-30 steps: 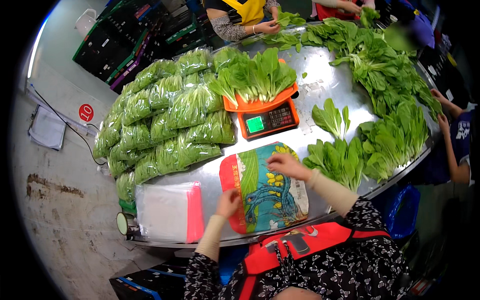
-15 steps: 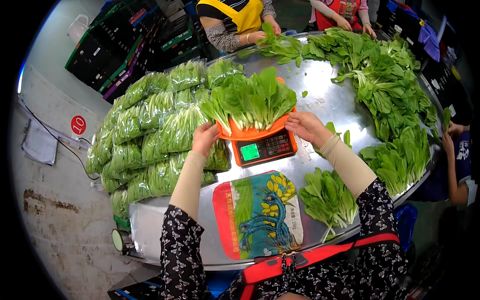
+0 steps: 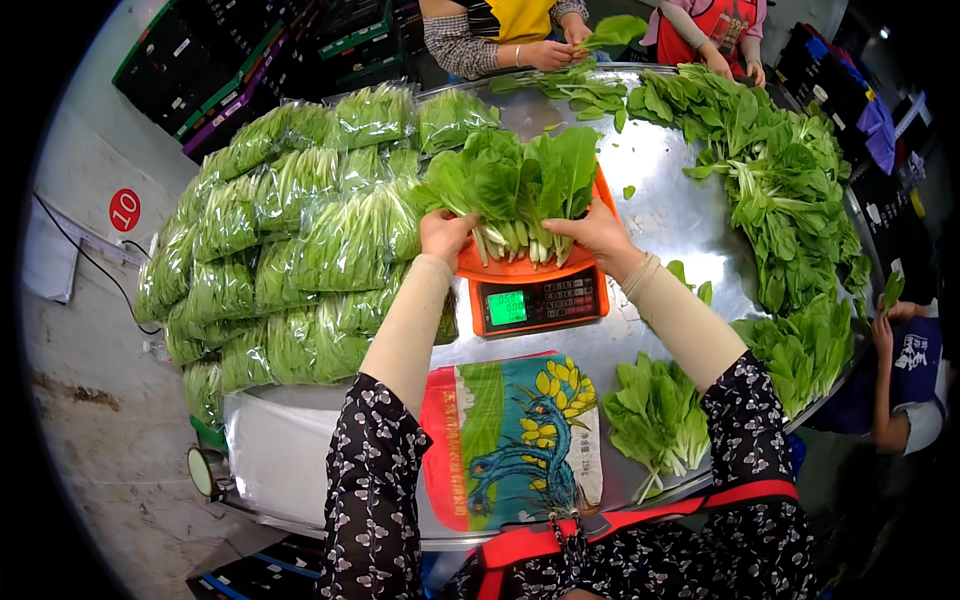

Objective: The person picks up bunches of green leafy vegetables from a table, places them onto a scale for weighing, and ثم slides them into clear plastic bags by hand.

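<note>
Both bare hands are holding a bunch of leafy greens (image 3: pixel 515 185) on the orange pan (image 3: pixel 530 268) of a digital scale (image 3: pixel 545 303). The left hand (image 3: pixel 447 236) is clasping the bunch's left side and the right hand (image 3: pixel 597 238) its right side, thumbs lying by the stems; the fingertips behind are hidden. The step appears to be gathering the bunch up at the scale; lifting it would call for an even squeeze from both sides, keeping the stems together without bruising them.

The leaves are spreading broad and smooth above pale, slender stalks. Left of the scale, plump bags of greens (image 3: pixel 300 230) are gleaming in crinkled clear plastic. A flat, brightly printed sheet (image 3: pixel 490 400) is lying on the person's side of the scale, on a shiny metal table (image 3: pixel 650 245).
</note>
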A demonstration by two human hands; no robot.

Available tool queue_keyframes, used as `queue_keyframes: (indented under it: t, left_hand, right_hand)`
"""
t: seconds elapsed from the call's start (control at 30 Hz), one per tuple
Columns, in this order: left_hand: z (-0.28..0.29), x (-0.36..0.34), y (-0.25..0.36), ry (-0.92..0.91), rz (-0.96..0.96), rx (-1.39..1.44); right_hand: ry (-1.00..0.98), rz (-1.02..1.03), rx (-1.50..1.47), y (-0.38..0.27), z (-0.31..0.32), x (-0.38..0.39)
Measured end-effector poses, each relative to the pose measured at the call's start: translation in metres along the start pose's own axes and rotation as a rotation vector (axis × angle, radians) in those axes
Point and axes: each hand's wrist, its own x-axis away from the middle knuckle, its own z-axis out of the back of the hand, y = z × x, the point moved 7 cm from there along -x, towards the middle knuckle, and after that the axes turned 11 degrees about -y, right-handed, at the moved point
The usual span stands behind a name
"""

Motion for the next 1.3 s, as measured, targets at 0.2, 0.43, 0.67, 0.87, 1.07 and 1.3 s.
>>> queue_keyframes:
  t: [0.2,0.43,0.67,0.87,1.07,1.3]
  left_hand:
    - [-0.007,-0.009,-0.001,0.021,-0.013,0.214]
    - [-0.009,-0.011,0.018,-0.008,-0.314,-0.347]
    - [-0.031,0.014,0.036,-0.280,-0.120,0.008]
    - [-0.033,0.001,0.031,-0.156,-0.203,0.108]
    - [-0.049,0.009,0.039,-0.208,-0.101,0.248]
    - [-0.043,0.004,0.030,-0.350,-0.165,0.420]
  right_hand:
    - [0.011,0.107,0.052,0.008,0.003,-0.015]
    - [0.191,0.128,0.367,0.031,0.005,-0.027]
    - [0.307,0.154,0.478,0.025,0.010,-0.026]
    - [0.211,0.157,0.214,0.023,-0.007,-0.039]
    - [0.176,0.248,-0.072,0.016,-0.007,-0.033]
    - [-0.023,0.150,-0.428,0.026,-0.018,-0.040]
